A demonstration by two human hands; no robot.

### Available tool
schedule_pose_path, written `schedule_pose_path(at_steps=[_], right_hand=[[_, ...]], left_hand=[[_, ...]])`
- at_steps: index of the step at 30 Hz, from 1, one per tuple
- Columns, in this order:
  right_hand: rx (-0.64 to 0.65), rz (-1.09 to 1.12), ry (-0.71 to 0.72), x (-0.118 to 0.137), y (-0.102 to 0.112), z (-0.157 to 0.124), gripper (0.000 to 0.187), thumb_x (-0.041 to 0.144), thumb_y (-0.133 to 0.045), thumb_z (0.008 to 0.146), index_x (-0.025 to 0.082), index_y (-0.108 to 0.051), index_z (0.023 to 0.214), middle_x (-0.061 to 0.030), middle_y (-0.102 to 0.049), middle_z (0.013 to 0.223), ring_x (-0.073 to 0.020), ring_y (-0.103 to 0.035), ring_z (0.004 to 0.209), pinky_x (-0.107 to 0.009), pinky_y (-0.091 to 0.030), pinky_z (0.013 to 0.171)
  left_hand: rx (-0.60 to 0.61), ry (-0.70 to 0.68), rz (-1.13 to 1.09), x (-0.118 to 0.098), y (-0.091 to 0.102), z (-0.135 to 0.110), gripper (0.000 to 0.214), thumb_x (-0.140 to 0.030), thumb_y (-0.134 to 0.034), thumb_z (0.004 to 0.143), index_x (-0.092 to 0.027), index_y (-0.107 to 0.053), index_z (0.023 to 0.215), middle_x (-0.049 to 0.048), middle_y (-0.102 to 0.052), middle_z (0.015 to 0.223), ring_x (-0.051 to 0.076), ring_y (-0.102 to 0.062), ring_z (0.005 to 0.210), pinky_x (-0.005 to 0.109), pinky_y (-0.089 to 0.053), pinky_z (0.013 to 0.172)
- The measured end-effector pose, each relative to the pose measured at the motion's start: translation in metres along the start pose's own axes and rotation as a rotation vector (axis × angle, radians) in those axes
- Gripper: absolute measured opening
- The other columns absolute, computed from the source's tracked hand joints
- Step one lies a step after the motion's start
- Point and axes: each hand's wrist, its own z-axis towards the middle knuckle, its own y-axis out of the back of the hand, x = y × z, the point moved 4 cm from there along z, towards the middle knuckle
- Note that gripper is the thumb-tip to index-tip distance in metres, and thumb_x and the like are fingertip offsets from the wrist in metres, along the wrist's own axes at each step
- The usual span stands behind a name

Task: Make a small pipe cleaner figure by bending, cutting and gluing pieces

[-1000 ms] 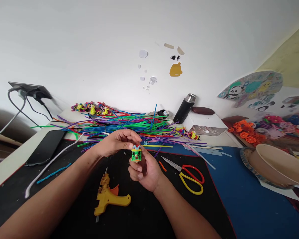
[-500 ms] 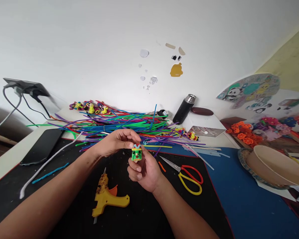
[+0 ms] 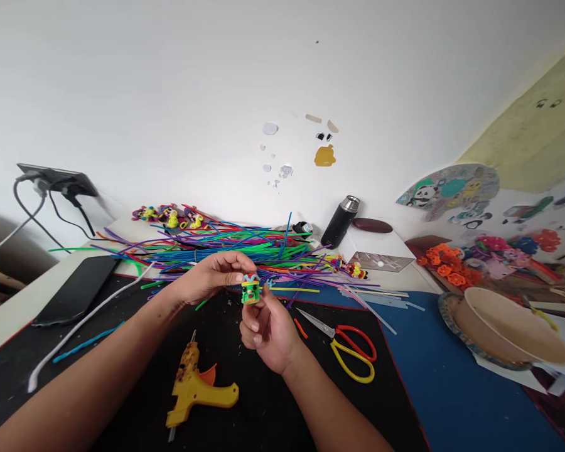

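Observation:
Between my two hands is a small green pipe-cleaner figure head [image 3: 251, 290], with a yellow band, a light blue zigzag on top and an orange lower edge. My left hand [image 3: 216, 276] pinches its upper left side between thumb and fingers. From below and the right, my right hand [image 3: 270, 326] grips it with curled fingers. A yellow glue gun [image 3: 198, 388] lies on the black mat [image 3: 263, 414] below my hands. Scissors [image 3: 341, 342] with one red and one yellow handle lie to the right, beside a short orange piece [image 3: 300, 328].
Behind my hands spreads a heap of coloured pipe cleaners [image 3: 226, 245]. A black flask [image 3: 340, 223] leans near a white box [image 3: 381, 251]. At left lie a black phone [image 3: 78, 290], a white cord [image 3: 89, 320] and a blue twisted strip [image 3: 88, 342]. A bowl [image 3: 513, 329] stands at right.
The view has tilted up slightly, so the table sits lower in it. The figure head has turned a little in my fingers; both hands still hold it.

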Motion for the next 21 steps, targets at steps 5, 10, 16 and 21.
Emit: schedule_pose_path(at_steps=[5, 10, 16, 21], right_hand=[[-0.006, -0.038, 0.043, 0.003, 0.001, 0.001, 0.055, 0.068, -0.073, 0.088, 0.013, -0.073, 0.088, 0.0075, -0.049, 0.052, -0.0062, -0.032, 0.037, -0.026, -0.014, 0.043], [-0.011, -0.045, 0.066, 0.004, 0.001, 0.001, 0.053, 0.067, -0.073, 0.089, 0.014, -0.073, 0.086, 0.0075, -0.049, 0.053, -0.0058, -0.033, 0.037, -0.026, -0.013, 0.044], [-0.029, -0.086, 0.058, 0.002, 0.001, -0.001, 0.053, 0.066, -0.074, 0.088, 0.014, -0.073, 0.094, 0.0089, -0.048, 0.054, -0.0056, -0.031, 0.039, -0.026, -0.014, 0.045], [-0.052, -0.102, 0.052, 0.003, 0.000, -0.002, 0.050, 0.063, -0.077, 0.087, 0.014, -0.072, 0.095, 0.0091, -0.048, 0.054, -0.0056, -0.031, 0.039, -0.026, -0.014, 0.045]], left_hand=[[-0.015, 0.014, 0.015, 0.000, 0.004, 0.000, 0.029, -0.029, -0.091, 0.081, -0.015, -0.080, 0.103, 0.0081, -0.079, 0.094, 0.018, -0.073, 0.084, 0.025, -0.058, 0.077], [-0.035, 0.014, 0.008, 0.005, 0.008, 0.000, 0.028, -0.028, -0.091, 0.080, -0.015, -0.080, 0.102, 0.0078, -0.078, 0.094, 0.018, -0.073, 0.083, 0.024, -0.058, 0.077], [-0.029, 0.012, -0.003, 0.009, 0.008, 0.001, 0.028, -0.029, -0.091, 0.081, -0.015, -0.080, 0.103, 0.0083, -0.078, 0.094, 0.018, -0.073, 0.082, 0.024, -0.057, 0.074], [-0.013, 0.018, -0.003, 0.007, 0.003, 0.001, 0.025, -0.027, -0.088, 0.084, -0.015, -0.079, 0.104, 0.0086, -0.078, 0.092, 0.018, -0.071, 0.079, 0.024, -0.056, 0.071]])
